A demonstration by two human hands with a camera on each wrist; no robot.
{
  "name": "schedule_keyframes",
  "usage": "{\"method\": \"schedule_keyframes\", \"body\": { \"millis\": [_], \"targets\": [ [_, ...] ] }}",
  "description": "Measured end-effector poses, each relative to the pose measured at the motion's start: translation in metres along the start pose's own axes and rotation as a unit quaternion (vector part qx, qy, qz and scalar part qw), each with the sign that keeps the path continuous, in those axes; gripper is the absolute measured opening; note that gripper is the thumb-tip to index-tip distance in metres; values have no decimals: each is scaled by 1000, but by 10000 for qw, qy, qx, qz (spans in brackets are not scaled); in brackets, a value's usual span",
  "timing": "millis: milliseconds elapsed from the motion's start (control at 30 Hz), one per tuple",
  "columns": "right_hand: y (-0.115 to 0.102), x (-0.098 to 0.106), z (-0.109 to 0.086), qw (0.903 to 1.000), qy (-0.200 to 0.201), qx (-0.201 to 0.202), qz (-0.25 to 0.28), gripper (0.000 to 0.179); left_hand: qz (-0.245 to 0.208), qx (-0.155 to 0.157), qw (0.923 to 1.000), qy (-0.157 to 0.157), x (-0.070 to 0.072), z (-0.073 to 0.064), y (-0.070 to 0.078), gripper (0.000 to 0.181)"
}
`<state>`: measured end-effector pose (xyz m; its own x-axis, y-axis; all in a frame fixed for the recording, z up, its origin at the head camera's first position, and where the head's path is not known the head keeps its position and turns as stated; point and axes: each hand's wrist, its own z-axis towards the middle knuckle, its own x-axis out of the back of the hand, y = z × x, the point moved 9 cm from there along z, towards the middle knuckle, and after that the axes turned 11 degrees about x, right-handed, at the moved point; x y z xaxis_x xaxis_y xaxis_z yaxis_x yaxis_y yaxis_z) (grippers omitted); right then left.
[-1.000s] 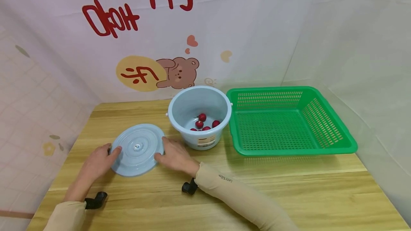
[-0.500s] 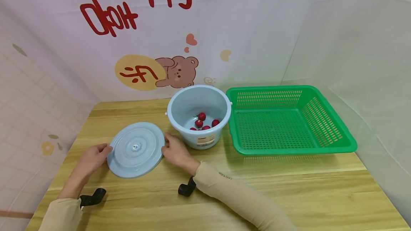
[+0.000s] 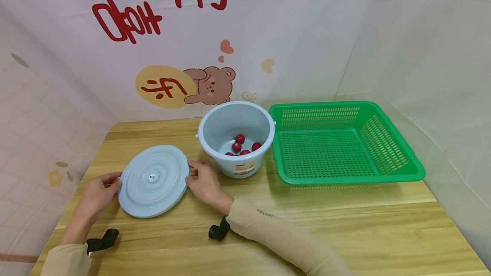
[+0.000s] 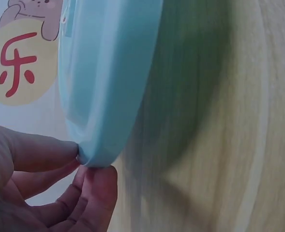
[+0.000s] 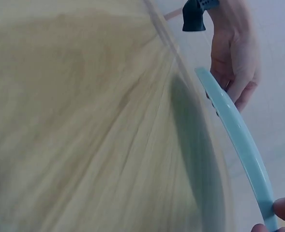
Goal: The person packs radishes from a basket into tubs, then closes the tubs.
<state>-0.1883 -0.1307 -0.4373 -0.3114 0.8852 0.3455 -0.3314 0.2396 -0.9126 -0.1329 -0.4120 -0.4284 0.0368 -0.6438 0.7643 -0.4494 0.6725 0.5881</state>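
A round light-blue lid (image 3: 163,195) with concentric rings hangs just over the table at the left, its shadow showing beneath it in both wrist views. My left hand (image 3: 96,195) pinches its left edge between thumb and fingers. On the opposite side, my right hand (image 3: 207,184) pinches the lid's right edge. In the left wrist view the thumb (image 4: 45,153) lies on the rim of the lid (image 4: 108,92). Behind my right hand stands a light-blue bucket (image 3: 230,163), uncovered, with several small red radishes (image 3: 236,147) at its bottom.
To the right of the bucket sits a green perforated plastic basket (image 3: 350,180), close beside it. Everything stands on a wooden table (image 3: 364,229). A printed white cloth (image 3: 307,33) hangs behind the table's back edge.
Both hands have carried the lid slightly to the left and toward the front. The right hand's grip has moved along to the lid's right edge. Bucket, radishes and basket stay put.
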Motion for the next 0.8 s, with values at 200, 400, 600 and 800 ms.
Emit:
{"method": "schedule_keyframes", "body": {
  "millis": [200, 400, 600, 800],
  "targets": [
    [-15, -5, -3, 9995, 11, 110, 308, 49, -354, 3, 9989, 294, 12, -5, -7, 40],
    [-31, -8, -7, 9974, -4, 249, 669, 50, -740, -35, 9961, 484, 27, -14, -10, 39],
    [-45, -7, -13, 9955, 4, 401, 857, 52, -1111, 21, 9917, 650, 39, -21, -10, 40],
    [-62, -3, -19, 9920, 17, 649, 1082, 53, -1374, 159, 9872, 796, 48, -28, -8, 42]
  ]
}}
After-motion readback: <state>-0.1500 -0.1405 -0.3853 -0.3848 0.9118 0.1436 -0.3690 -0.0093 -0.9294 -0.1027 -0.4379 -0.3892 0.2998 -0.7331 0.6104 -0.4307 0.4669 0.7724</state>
